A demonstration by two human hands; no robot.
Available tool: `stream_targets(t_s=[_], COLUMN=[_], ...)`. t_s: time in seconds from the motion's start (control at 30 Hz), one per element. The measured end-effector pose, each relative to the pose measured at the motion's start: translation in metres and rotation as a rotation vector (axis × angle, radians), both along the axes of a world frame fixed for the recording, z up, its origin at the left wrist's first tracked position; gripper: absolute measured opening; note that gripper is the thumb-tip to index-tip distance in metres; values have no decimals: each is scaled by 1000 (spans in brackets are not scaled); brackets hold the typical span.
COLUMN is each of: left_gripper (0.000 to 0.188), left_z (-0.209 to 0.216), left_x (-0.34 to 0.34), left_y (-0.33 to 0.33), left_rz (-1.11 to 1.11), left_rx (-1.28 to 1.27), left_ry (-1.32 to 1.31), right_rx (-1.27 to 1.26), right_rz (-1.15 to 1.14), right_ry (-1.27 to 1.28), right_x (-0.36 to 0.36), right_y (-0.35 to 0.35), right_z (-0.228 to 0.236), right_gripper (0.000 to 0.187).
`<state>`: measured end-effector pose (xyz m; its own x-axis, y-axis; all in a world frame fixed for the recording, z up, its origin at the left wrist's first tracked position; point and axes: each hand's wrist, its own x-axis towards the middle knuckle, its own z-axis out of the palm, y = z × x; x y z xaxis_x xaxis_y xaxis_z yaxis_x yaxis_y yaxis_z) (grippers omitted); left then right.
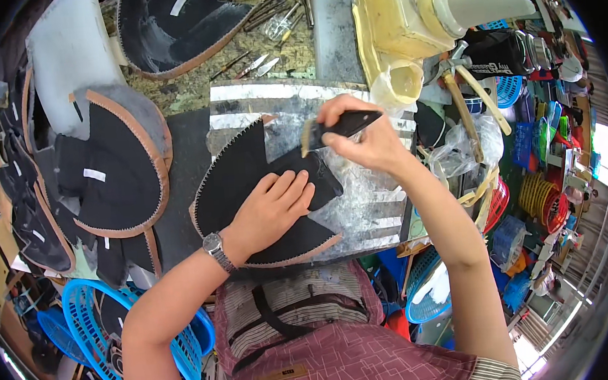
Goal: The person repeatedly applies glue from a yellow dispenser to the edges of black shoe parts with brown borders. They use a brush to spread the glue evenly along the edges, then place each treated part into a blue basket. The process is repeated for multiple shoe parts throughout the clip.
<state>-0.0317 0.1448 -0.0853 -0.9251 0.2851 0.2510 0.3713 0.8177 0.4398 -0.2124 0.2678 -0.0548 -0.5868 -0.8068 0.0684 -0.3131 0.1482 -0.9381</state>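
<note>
My right hand (360, 132) is closed around a flat brush (349, 124) with a black handle and pale bristles. The bristle end points left, at the upper edge of the central strip of a black fabric piece (235, 177) with a sawtooth border and a tan rim. Whether the bristles touch the fabric, I cannot tell.

My left hand (273, 210) lies palm down on the fabric piece, fingers extended and close together, gripping nothing. A round metal wristwatch (214, 248) sits on my left wrist.

The fabric piece lies in front of me, over the left part of a grey-and-white striped, smeared work sheet (373, 206). To its left lies a similar black curved panel (119, 158) with a tan toothed rim and a white label.

Beyond my right hand stands a cream-coloured, glue-stained container (398, 22). Small metal-bladed knives (266, 67) lie beyond the sheet's far edge. A hammer with a wooden handle (461, 110) is to the right.
</note>
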Motion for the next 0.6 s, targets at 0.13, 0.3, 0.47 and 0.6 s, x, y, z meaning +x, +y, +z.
stream_targets(t_s=[0.13, 0.3, 0.47, 0.6], left_gripper=[43, 42, 41, 40], left_z=[0, -5, -4, -6], left_x=[1, 5, 6, 4], left_y=[-1, -1, -2, 2], left_rz=[30, 56, 49, 53], left_rx=[3, 35, 24, 48], left_ry=[19, 11, 24, 46], right_rx=[117, 68, 510, 121], right_rz=[4, -22, -200, -342], right_ry=[-82, 238, 299, 484], right_x=[17, 55, 54, 35], right_y=[44, 67, 26, -17], right_z=[-11, 19, 10, -5], right_gripper=[18, 23, 24, 22])
